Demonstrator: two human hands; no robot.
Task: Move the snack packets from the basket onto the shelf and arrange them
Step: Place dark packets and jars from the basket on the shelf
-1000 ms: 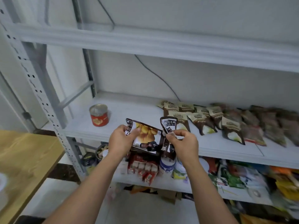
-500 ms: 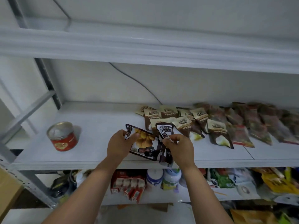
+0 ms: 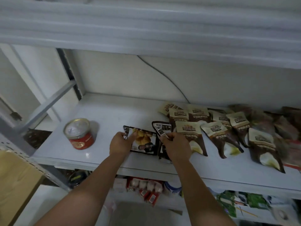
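Observation:
My left hand (image 3: 120,144) pinches the left edge of a black snack packet (image 3: 145,141) printed with yellow snacks, low over the white shelf (image 3: 114,111). Beside it my right hand (image 3: 176,146) grips a second black packet (image 3: 161,128) by its upper part, the packet's lower half hidden behind my hand. Both packets sit just left of a row of brown-and-cream snack packets (image 3: 216,132) lying overlapped on the shelf. The basket is out of sight.
A red tin can (image 3: 79,133) stands on the shelf's left part. A shelf board (image 3: 146,30) hangs close overhead. More dark packets (image 3: 280,126) lie at the far right. The lower shelf (image 3: 244,209) holds assorted goods. A wooden table (image 3: 16,181) is at left.
Both hands have carried the two black packets forward and down over the shelf, close to the brown packets. The view has moved nearer the shelf.

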